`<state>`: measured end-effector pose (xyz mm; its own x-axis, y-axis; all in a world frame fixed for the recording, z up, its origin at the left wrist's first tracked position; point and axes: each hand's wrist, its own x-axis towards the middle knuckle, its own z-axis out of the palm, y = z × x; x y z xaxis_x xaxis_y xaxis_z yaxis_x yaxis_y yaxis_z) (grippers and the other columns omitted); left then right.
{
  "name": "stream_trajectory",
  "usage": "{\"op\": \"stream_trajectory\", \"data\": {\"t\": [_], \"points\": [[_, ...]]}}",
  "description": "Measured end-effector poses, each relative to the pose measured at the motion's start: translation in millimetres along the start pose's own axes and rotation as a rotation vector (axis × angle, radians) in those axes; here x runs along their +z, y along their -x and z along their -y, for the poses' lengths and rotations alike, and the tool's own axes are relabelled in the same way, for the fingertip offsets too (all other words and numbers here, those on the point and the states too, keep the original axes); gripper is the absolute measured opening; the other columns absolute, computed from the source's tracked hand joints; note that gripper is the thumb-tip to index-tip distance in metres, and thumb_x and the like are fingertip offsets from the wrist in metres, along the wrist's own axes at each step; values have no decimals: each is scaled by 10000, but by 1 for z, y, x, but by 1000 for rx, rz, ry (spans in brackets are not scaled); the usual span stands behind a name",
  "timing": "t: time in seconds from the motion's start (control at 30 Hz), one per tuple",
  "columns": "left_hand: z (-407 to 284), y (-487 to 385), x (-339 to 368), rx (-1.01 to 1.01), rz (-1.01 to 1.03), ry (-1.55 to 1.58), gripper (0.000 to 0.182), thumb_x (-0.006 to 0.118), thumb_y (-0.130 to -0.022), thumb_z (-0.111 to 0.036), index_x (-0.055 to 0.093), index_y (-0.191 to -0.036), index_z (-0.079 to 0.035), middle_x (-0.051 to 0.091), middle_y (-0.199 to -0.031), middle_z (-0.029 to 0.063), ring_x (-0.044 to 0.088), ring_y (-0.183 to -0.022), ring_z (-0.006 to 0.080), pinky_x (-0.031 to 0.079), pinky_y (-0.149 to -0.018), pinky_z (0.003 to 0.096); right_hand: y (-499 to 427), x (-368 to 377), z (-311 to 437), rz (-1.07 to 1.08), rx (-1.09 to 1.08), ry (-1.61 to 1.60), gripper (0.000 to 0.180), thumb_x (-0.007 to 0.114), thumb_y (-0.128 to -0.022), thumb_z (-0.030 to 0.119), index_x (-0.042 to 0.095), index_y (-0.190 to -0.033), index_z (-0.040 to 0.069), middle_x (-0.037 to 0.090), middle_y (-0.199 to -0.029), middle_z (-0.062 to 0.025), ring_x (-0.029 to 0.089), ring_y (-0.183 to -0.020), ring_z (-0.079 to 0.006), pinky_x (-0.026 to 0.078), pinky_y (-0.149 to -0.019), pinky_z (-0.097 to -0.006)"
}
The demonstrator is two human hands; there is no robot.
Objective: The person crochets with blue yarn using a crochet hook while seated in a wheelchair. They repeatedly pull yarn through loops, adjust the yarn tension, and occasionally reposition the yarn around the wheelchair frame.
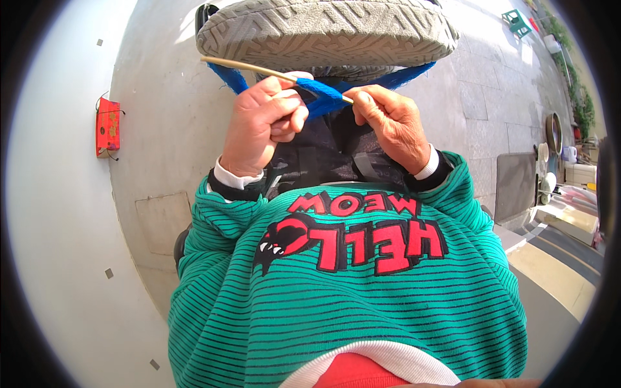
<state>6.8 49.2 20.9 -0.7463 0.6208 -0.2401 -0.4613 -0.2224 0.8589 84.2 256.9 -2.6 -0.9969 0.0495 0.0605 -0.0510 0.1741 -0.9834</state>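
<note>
My left hand (pixel 264 121) is closed around a slim wooden stick (pixel 242 66), whose bare end juts out to the upper left. Blue yarn (pixel 320 91) is wrapped about the stick between my two hands. At the stick's other tip, my right hand (pixel 390 121) pinches it between thumb and forefinger. A stretched loop of blue strands (pixel 410 75) runs from my hands towards both sides of a cushioned chair back (pixel 330 34) with grey patterned fabric. How the strands pass behind the cushion is hidden.
Dark cloth (pixel 325 155) covers my lap. A red box (pixel 107 127) with cords sits by the white wall at left. A green stool (pixel 517 23) stands far right, and a grey mat (pixel 515 186), a round basin (pixel 554 133) and a white jug (pixel 569 154) are nearer.
</note>
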Motion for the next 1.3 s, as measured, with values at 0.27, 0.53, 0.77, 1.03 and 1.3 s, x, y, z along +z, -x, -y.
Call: {"op": "stream_trajectory", "data": {"t": [0.27, 0.53, 0.77, 1.03, 1.3], "points": [[-6, -1, -17, 220, 5, 97, 332, 492, -921, -72, 492, -1229, 52, 565, -717, 55, 307, -491, 31, 261, -438, 173, 2, -2, 3, -60, 39, 121, 33, 636, -869, 2, 610, -885, -10, 541, -704, 8, 494, -673, -64, 407, -606, -205], [14, -6, 7, -41, 119, 91, 317, 505, -897, -34, 491, -1204, 45, 576, -710, 54, 345, -496, 19, 262, -447, 163, -1, 11, 9, 59, -40, -75, 76, 582, -924, 47, 587, -975, -9, 565, -765, 4, 525, -685, -60, 426, -618, -191], [15, 0, 18, -49, 31, -187, 332, 540, -871, -22, 526, -1194, 52, 575, -683, 29, 457, -552, 29, 302, -481, 161, 1, 11, 6, 132, 123, -277, 140, 639, -893, 67, 533, -953, -1, 581, -812, -19, 578, -728, -75, 470, -639, -202], [0, 0, -8, 123, -38, 41, 269, 505, -910, -42, 543, -1167, 27, 572, -707, 44, 340, -502, 19, 284, -454, 158, -2, 5, -1, -49, -127, 194, 103, 583, -923, 66, 620, -951, -26, 555, -722, 0, 501, -674, -73, 418, -607, -210], [-1, 1, -6, 179, -45, 45, 304, 524, -912, -72, 518, -1193, 43, 564, -729, 45, 332, -512, 31, 291, -468, 163, 2, 0, 5, -68, 24, 69, 120, 689, -836, 34, 585, -870, -14, 567, -726, -25, 530, -680, -80, 462, -606, -238]]}}
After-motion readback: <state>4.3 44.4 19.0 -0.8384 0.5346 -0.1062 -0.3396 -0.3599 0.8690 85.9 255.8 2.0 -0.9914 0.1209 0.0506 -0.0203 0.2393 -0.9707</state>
